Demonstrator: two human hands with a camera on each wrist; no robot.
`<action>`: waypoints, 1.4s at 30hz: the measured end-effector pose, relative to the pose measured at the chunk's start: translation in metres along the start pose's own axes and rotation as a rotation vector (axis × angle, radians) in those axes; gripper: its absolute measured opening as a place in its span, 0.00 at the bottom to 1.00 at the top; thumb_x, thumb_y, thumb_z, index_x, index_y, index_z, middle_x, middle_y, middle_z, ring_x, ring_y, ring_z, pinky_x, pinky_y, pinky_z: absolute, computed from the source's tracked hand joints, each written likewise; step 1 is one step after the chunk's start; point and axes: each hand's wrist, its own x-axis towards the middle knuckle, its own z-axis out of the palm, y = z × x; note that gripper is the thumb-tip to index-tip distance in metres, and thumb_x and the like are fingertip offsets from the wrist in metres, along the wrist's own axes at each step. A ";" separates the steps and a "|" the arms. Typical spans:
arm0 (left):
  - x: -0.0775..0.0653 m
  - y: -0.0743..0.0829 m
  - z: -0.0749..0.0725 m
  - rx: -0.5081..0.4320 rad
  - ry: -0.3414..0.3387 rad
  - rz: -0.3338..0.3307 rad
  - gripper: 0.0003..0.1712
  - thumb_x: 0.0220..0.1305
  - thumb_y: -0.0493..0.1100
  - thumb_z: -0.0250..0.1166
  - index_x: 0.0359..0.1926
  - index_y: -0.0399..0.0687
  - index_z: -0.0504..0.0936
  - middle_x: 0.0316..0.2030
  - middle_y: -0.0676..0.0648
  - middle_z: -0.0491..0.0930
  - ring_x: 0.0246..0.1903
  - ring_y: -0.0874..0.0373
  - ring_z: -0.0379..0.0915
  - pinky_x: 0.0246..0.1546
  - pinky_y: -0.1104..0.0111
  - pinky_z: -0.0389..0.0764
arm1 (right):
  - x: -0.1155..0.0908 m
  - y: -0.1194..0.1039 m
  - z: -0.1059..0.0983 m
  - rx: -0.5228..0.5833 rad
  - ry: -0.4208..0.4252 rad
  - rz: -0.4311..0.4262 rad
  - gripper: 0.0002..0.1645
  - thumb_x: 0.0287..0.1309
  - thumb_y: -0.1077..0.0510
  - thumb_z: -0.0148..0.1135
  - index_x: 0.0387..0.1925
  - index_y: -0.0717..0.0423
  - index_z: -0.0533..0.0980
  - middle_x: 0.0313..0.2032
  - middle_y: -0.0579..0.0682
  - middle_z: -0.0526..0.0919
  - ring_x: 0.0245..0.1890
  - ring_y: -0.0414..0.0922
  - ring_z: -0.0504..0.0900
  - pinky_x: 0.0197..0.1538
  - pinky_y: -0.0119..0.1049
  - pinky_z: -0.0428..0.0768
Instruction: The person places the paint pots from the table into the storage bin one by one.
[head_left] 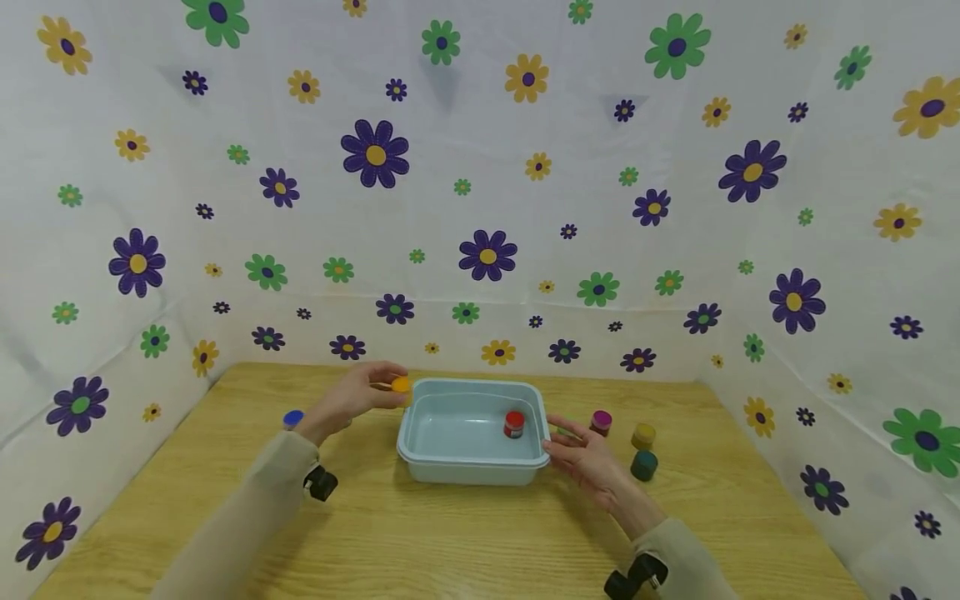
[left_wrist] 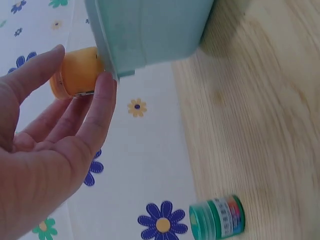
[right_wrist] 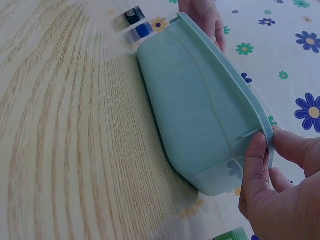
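Observation:
A pale blue plastic basin (head_left: 472, 473) stands on the wooden table, with one red-lidded paint jar (head_left: 514, 424) inside it toward the right. My left hand (head_left: 367, 390) holds an orange paint jar (left_wrist: 80, 72) between thumb and fingers, level with the basin's left rim. In the left wrist view that jar is against or just beside the rim; contact is unclear. At the other end, my right hand (head_left: 592, 462) pinches the basin's right rim, thumb on one side and fingers under the edge, as the right wrist view (right_wrist: 280, 185) shows.
Right of the basin stand jars with magenta (head_left: 601, 422), yellow (head_left: 643, 435) and dark green (head_left: 643, 465) colours, and a green one partly behind my right hand. A blue-lidded jar (head_left: 293, 418) is left of my left forearm. A green jar (left_wrist: 217, 218) shows in the left wrist view. Flowered cloth (head_left: 480, 333) surrounds the table.

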 end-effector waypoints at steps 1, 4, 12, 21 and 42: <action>0.001 0.001 0.002 0.006 0.000 0.005 0.30 0.60 0.47 0.71 0.62 0.46 0.75 0.58 0.41 0.76 0.57 0.46 0.74 0.57 0.54 0.80 | 0.000 0.000 0.000 0.002 0.002 0.001 0.34 0.63 0.64 0.62 0.69 0.59 0.64 0.57 0.63 0.76 0.48 0.47 0.83 0.50 0.36 0.84; 0.003 0.004 0.009 0.007 0.018 0.007 0.28 0.60 0.46 0.71 0.60 0.45 0.76 0.56 0.42 0.78 0.56 0.47 0.75 0.55 0.56 0.81 | -0.001 0.000 0.000 0.007 0.004 0.004 0.33 0.63 0.64 0.62 0.69 0.59 0.64 0.58 0.64 0.76 0.47 0.47 0.83 0.51 0.36 0.84; 0.005 0.013 0.019 -0.005 0.055 0.023 0.26 0.60 0.45 0.71 0.58 0.46 0.78 0.53 0.43 0.81 0.53 0.48 0.77 0.56 0.56 0.81 | 0.000 0.000 -0.001 -0.003 0.005 0.001 0.34 0.64 0.64 0.62 0.69 0.59 0.64 0.60 0.66 0.74 0.49 0.48 0.83 0.51 0.36 0.84; 0.007 0.029 0.043 0.000 0.066 0.056 0.23 0.59 0.41 0.72 0.55 0.45 0.79 0.49 0.45 0.82 0.48 0.52 0.78 0.53 0.60 0.82 | 0.000 -0.001 -0.001 0.007 -0.015 -0.021 0.35 0.64 0.65 0.61 0.70 0.62 0.62 0.51 0.59 0.79 0.44 0.42 0.83 0.48 0.32 0.84; 0.018 0.039 0.097 -0.071 -0.069 0.075 0.25 0.59 0.36 0.70 0.58 0.36 0.77 0.51 0.40 0.79 0.41 0.54 0.80 0.42 0.64 0.86 | -0.004 -0.004 0.001 -0.001 0.000 -0.015 0.35 0.63 0.65 0.62 0.69 0.62 0.63 0.52 0.59 0.78 0.44 0.43 0.83 0.48 0.32 0.85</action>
